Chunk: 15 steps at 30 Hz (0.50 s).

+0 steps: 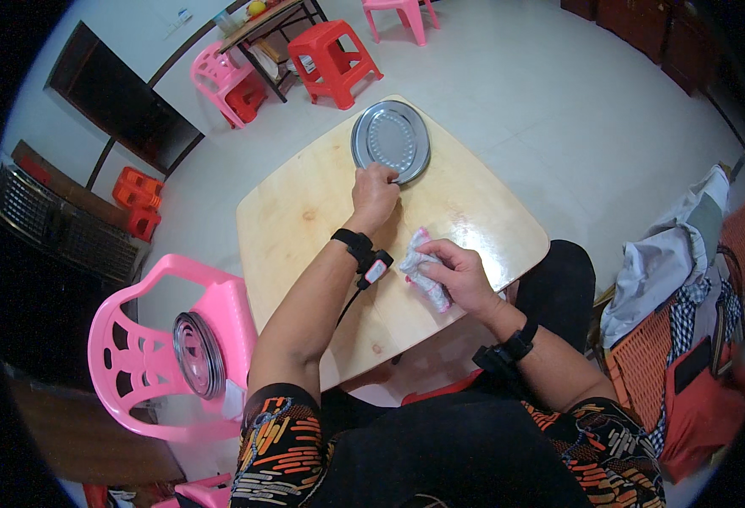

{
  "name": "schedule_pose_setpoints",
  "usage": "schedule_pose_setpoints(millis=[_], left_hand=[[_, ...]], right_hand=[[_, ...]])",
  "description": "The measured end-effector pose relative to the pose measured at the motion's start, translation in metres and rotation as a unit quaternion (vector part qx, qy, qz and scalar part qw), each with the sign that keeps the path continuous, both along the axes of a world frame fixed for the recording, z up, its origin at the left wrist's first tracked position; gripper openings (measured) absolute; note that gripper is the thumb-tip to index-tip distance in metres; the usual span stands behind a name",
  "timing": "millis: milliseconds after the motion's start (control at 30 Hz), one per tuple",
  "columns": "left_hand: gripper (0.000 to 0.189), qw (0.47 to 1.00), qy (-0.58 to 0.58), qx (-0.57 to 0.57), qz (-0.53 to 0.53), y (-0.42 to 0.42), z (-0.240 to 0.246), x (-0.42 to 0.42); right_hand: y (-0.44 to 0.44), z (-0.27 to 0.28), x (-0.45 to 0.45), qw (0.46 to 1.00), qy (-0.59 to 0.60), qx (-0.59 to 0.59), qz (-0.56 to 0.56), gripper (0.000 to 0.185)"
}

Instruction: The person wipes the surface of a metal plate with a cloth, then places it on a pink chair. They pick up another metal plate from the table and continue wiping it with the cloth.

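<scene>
At the far corner of the wooden table (296, 267), my left hand (374, 193) has its fingers bent over the near rim of a round metal plate (390, 136). Other rims show beneath this plate, so it appears to lie on a small stack. A ring of small dimples is pressed into its middle. Closer to me, my right hand (458, 276) grips a crumpled white cloth (432, 292) with pink edging. The cloth touches the tabletop near the right side. Part of the cloth is hidden behind my fingers.
To my left, several metal plates (199, 355) lean upright on a pink plastic chair (169, 279). A red stool (334, 63) and a side table (261, 25) stand beyond the table. On the right, clothes and a red bag (702, 419) lie on an orange woven seat (642, 355).
</scene>
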<state>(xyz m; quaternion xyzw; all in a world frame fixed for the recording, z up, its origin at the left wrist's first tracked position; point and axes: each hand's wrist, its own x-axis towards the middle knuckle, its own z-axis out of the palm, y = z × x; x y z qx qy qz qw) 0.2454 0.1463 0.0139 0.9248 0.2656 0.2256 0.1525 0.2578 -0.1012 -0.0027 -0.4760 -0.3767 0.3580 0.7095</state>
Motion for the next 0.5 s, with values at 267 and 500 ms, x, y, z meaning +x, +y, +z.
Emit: schedule_pose_setpoints(millis=[267,500], left_hand=[[0.009,0.999,0.01,0.043,0.014,0.008,0.009,-0.022],[0.012,0.998,-0.037,0.02,-0.036,0.005,0.009,-0.027]], right_hand=[[-0.001,0.002,0.0,0.999,-0.026,-0.014,-0.012,0.024],[0.0,0.001,-0.001,1.0,-0.022,-0.018,-0.007,0.023]])
